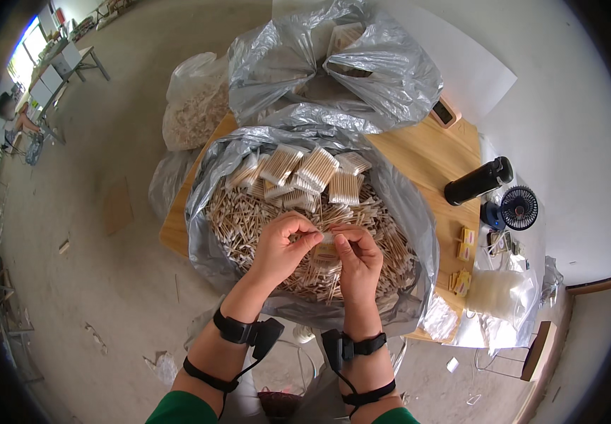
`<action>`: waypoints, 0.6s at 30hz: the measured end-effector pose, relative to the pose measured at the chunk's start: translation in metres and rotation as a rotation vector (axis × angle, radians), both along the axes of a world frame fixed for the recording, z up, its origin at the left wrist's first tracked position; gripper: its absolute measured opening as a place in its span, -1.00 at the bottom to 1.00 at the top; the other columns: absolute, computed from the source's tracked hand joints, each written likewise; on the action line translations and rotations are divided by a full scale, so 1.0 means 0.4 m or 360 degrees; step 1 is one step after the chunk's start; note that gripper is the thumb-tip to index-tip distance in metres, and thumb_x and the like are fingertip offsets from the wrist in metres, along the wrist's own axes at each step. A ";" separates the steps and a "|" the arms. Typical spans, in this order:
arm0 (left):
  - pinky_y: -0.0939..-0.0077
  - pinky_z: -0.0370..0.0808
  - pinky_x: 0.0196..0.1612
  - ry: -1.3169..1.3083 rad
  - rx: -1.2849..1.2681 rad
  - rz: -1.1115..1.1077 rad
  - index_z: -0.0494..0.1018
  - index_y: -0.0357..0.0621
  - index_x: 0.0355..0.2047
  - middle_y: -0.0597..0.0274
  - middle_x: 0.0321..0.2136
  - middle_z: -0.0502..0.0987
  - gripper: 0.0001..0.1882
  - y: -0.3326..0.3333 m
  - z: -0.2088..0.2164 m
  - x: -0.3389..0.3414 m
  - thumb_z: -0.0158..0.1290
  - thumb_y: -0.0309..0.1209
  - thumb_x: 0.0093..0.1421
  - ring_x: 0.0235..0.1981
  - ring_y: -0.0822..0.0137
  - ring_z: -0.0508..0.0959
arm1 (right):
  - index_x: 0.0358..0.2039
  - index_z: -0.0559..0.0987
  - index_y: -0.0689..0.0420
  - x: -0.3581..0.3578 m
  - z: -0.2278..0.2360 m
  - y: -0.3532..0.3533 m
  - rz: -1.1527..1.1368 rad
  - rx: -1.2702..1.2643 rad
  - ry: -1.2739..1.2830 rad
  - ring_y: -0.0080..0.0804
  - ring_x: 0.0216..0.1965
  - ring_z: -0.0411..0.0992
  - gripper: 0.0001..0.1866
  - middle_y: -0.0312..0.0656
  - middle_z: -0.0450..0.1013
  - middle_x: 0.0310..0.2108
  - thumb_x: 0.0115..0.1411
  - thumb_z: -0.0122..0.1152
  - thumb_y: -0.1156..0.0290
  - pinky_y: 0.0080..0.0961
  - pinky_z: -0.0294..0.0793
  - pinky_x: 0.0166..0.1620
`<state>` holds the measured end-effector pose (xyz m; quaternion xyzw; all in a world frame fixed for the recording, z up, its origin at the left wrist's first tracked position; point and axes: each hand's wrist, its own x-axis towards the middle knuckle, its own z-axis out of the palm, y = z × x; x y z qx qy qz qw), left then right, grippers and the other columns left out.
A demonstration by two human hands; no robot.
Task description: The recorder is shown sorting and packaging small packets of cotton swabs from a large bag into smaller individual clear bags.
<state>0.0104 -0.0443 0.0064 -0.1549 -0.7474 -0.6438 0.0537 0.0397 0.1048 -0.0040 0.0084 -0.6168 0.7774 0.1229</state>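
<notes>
Swabs [238, 226] with pale sticks and white tips are lying in a loose heap inside a grey plastic bag [420, 233], whose mouth is gaping wide on a wooden table [418, 155]. Over the middle of the heap, the left hand [282, 244] and the right hand [359, 260] are meeting at a small clear packet [325, 254] with yellow print. The left hand is pinching the packet's upper edge, its thumb nearly closed against the forefinger; the right hand is gripping the right side, thumb pressing in front and fingers curling in. How full the packet is, I cannot tell. Filled packets [318, 168] are resting in a pile on the swabs at the bag's far side. Beyond them, a second grey bag [263, 71] is standing, with a clear sack [196, 106] bulging to its left. Toward the table's right side, a black bottle [478, 181] is keeping near a small fan [519, 208], while yellow packs [466, 243] and clear plastic [502, 292] are sitting closer to the person. Black straps [233, 326] are circling both forearms below green sleeves [185, 408].
</notes>
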 end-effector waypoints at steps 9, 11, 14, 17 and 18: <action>0.60 0.37 -0.34 -0.0023 0.0081 0.0125 0.43 -0.25 -0.51 0.30 -0.52 0.46 -0.91 0.007 0.008 0.001 0.14 -0.58 0.04 -0.46 0.46 0.44 | -0.33 0.49 0.26 -0.002 0.016 -0.001 0.0003 -0.0359 -0.0162 -0.55 -0.25 0.37 -0.93 -0.25 0.43 -0.34 0.18 0.11 0.54 -0.63 0.31 -0.09; 0.61 0.37 -0.34 0.0010 0.0043 0.0121 0.43 -0.25 -0.51 0.30 -0.51 0.46 -0.91 0.006 0.011 0.001 0.14 -0.58 0.05 -0.46 0.47 0.44 | -0.32 0.48 0.25 -0.003 0.004 0.003 0.0047 -0.0318 -0.0148 -0.54 -0.26 0.38 -0.93 -0.26 0.43 -0.36 0.18 0.10 0.54 -0.62 0.32 -0.09; 0.61 0.36 -0.35 0.0066 0.0003 0.0100 0.42 -0.25 -0.51 0.30 -0.51 0.46 -0.91 0.005 0.011 0.001 0.13 -0.58 0.05 -0.46 0.48 0.43 | -0.32 0.48 0.24 -0.008 0.005 0.005 0.0050 -0.0658 -0.0104 -0.49 -0.23 0.40 -0.94 -0.25 0.44 -0.34 0.19 0.08 0.55 -0.59 0.33 -0.07; 0.61 0.36 -0.36 -0.0028 0.0031 0.0131 0.42 -0.25 -0.52 0.30 -0.52 0.46 -0.91 -0.003 0.010 -0.002 0.14 -0.59 0.03 -0.47 0.48 0.43 | -0.32 0.47 0.24 -0.016 0.008 0.014 0.0016 -0.0823 -0.0088 -0.46 -0.20 0.42 -0.94 -0.23 0.45 -0.34 0.20 0.07 0.53 -0.55 0.33 -0.06; 0.61 0.36 -0.37 -0.0039 0.0051 0.0123 0.43 -0.25 -0.52 0.30 -0.52 0.46 -0.91 -0.004 0.011 -0.001 0.14 -0.59 0.02 -0.47 0.47 0.43 | -0.32 0.46 0.24 -0.016 0.017 0.008 0.0008 -0.0686 -0.0110 -0.46 -0.21 0.42 -0.93 -0.22 0.45 -0.33 0.20 0.08 0.53 -0.55 0.33 -0.06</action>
